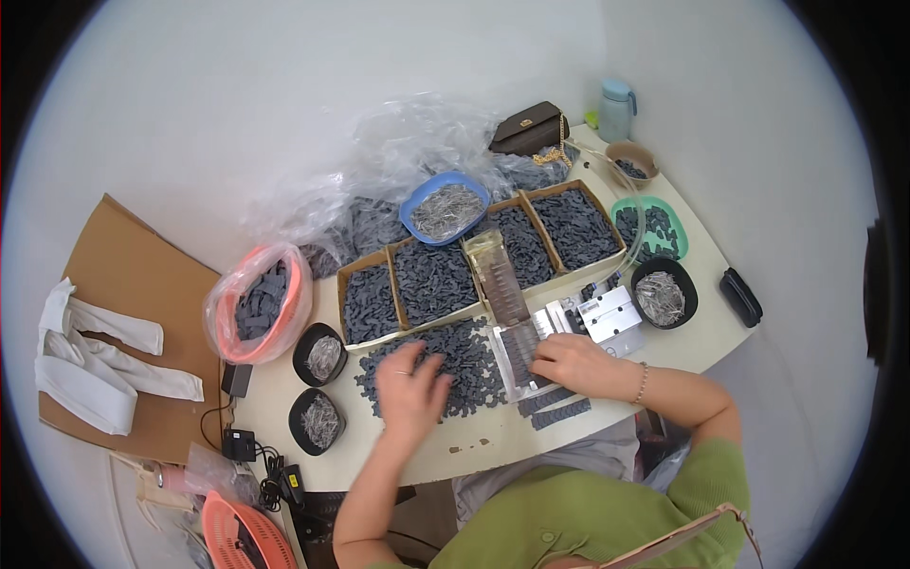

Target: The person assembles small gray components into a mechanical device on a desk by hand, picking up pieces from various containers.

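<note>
My left hand (409, 391) reaches over a loose pile of small dark grey plastic pieces (469, 365) on the table. Its fingers are bent but apart, with the tips among the pieces; nothing shows in its grip. My right hand (580, 365) is closed, its fingertips pressed together at the right side of a metal fixture (512, 381) holding a row of grey pieces. What those fingertips hold, if anything, is hidden. Beyond the fixture lies a clear-topped strip tray (498, 275). Beneath my right wrist are rows of joined grey pieces (559, 414).
Divided cardboard boxes (408, 327) of grey pieces line the back, with a blue tray (405, 211) of metal pins on top. Black bowls of pins (301, 446) stand left, another bowl (690, 308) right. A metal device (611, 315) with tubing sits beside the fixture. A pink basket (301, 308) stands left.
</note>
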Demonstrator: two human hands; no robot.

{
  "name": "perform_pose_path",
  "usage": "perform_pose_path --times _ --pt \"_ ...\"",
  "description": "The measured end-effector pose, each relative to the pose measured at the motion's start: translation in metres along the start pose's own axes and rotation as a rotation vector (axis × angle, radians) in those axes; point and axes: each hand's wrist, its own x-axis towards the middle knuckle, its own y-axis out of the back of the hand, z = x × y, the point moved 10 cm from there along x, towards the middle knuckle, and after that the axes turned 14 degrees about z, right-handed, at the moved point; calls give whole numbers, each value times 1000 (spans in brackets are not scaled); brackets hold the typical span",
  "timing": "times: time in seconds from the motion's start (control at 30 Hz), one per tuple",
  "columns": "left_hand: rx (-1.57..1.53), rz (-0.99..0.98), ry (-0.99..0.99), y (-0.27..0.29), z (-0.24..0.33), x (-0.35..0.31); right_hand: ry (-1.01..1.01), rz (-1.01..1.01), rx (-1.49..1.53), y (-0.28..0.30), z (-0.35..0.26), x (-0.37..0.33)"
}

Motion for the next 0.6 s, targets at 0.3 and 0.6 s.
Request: perform_pose_path --times 0.3,0.6 --pt "369 -196 387 43 -210 -34 2 78 48 22 44 59" --pt "373 -333 481 30 -245 -39 -280 -79 -355 -25 186 195"
